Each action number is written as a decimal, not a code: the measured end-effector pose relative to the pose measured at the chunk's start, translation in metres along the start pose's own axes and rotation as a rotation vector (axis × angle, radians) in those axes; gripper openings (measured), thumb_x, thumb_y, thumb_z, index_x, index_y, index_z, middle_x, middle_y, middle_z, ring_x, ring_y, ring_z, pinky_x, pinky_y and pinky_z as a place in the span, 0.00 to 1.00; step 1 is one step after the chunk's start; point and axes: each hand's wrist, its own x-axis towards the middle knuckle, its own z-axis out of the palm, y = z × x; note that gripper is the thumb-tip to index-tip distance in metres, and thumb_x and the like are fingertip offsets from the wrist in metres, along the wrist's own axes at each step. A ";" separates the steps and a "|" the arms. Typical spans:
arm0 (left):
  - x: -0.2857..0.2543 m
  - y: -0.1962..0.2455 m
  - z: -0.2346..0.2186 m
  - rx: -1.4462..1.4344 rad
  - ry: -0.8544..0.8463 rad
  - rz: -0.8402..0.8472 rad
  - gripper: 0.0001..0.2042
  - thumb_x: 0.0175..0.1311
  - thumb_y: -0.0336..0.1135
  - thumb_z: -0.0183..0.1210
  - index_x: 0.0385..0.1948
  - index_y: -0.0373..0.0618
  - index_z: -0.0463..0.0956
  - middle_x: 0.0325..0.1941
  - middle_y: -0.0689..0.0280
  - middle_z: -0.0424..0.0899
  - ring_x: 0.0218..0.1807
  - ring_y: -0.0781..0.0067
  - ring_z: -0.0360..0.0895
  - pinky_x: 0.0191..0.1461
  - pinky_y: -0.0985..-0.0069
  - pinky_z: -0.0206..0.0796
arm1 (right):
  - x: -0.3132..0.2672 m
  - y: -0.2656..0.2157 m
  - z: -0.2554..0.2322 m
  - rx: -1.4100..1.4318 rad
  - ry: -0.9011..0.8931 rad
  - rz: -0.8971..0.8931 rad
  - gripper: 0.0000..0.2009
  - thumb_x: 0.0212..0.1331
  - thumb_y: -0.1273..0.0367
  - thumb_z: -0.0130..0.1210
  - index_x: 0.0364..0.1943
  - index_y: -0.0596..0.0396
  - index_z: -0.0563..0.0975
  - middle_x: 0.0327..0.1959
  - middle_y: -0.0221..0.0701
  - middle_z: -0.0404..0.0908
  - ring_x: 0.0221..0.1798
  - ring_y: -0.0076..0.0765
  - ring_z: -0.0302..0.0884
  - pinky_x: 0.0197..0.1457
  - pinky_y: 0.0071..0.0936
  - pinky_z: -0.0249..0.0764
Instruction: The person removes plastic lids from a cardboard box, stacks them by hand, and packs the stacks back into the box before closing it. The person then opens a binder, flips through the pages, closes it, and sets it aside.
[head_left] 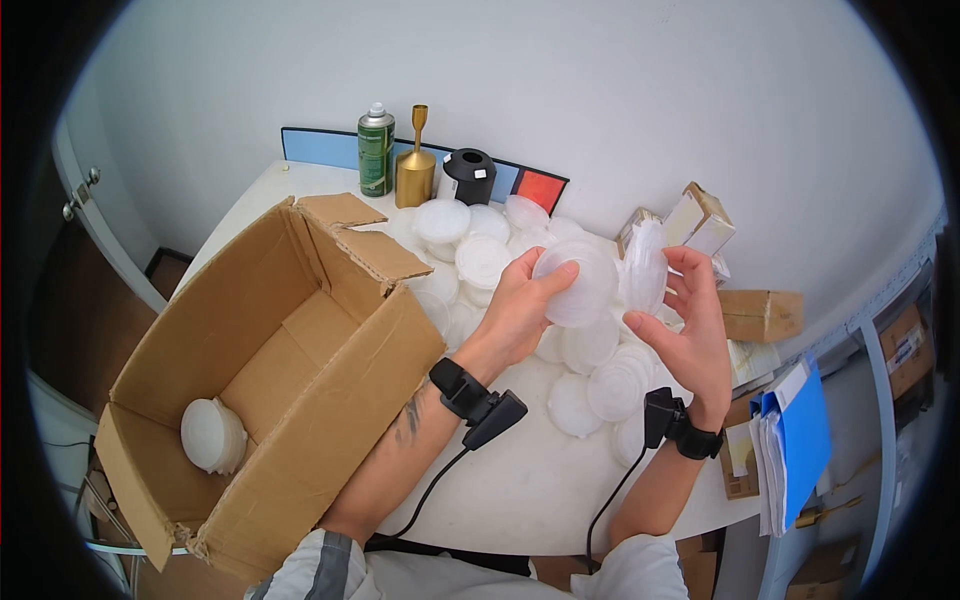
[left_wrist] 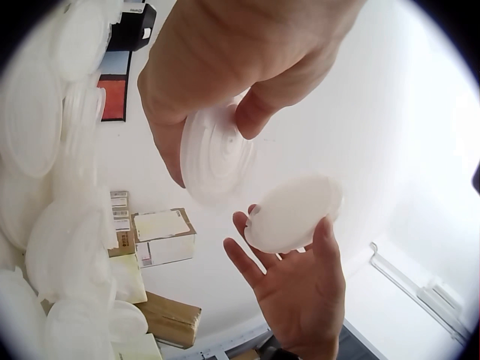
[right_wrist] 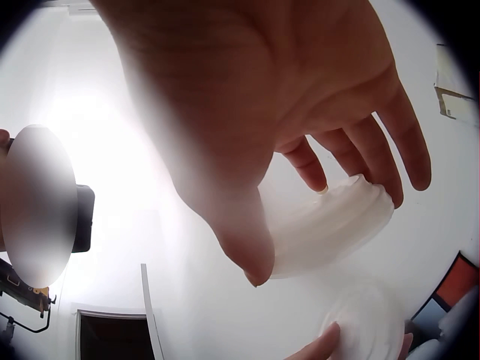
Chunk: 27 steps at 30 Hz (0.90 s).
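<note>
Above the pile of white lids [head_left: 590, 385], the left hand [head_left: 515, 315] pinches a round translucent lid [head_left: 577, 283], thumb on its face. Just right of it, the right hand [head_left: 697, 335] grips a small stack of lids [head_left: 645, 268] on edge between thumb and fingers. The left wrist view shows the left hand's lid [left_wrist: 217, 154] apart from the right hand's lids [left_wrist: 296, 215]. In the right wrist view, the right thumb lies at one end of the stack [right_wrist: 330, 229] and the fingers at the other. A stack of lids [head_left: 213, 436] lies inside the cardboard box [head_left: 340, 400].
Behind the pile stand a green spray can [head_left: 376, 150], a gold candle holder [head_left: 415, 175] and a black round object [head_left: 470, 177]. Small boxes [head_left: 700, 220] stand at the back right, and a blue folder [head_left: 805, 430] at the right edge. The open cardboard box takes up the left side.
</note>
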 end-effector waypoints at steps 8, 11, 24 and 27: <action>-0.005 0.017 -0.003 -0.465 -0.433 -0.135 0.33 0.80 0.59 0.45 0.78 0.50 0.56 0.78 0.58 0.66 0.78 0.55 0.64 0.74 0.40 0.65 | 0.019 0.017 0.039 -0.191 -0.047 -0.047 0.38 0.48 0.67 0.77 0.63 0.60 0.68 0.62 0.44 0.76 0.64 0.48 0.78 0.67 0.44 0.77; -0.001 0.016 -0.006 -0.415 -0.433 -0.129 0.34 0.80 0.61 0.45 0.78 0.50 0.56 0.77 0.58 0.66 0.77 0.56 0.67 0.72 0.45 0.68 | 0.019 0.019 0.037 -0.133 -0.043 -0.017 0.37 0.49 0.66 0.76 0.63 0.61 0.68 0.62 0.44 0.76 0.64 0.48 0.79 0.67 0.44 0.77; 0.008 -0.009 -0.012 -0.123 0.029 -0.136 0.24 0.77 0.44 0.60 0.67 0.42 0.68 0.62 0.64 0.81 0.64 0.68 0.79 0.65 0.61 0.76 | 0.004 -0.008 0.024 0.020 0.057 0.031 0.35 0.52 0.67 0.75 0.62 0.60 0.68 0.62 0.41 0.76 0.62 0.44 0.81 0.65 0.41 0.79; 0.003 -0.002 -0.006 -0.232 -0.059 -0.061 0.26 0.78 0.49 0.55 0.69 0.43 0.66 0.68 0.61 0.78 0.68 0.63 0.76 0.70 0.58 0.72 | 0.005 -0.004 0.042 -0.110 -0.067 -0.033 0.35 0.51 0.67 0.75 0.62 0.60 0.68 0.60 0.42 0.78 0.60 0.44 0.81 0.62 0.41 0.79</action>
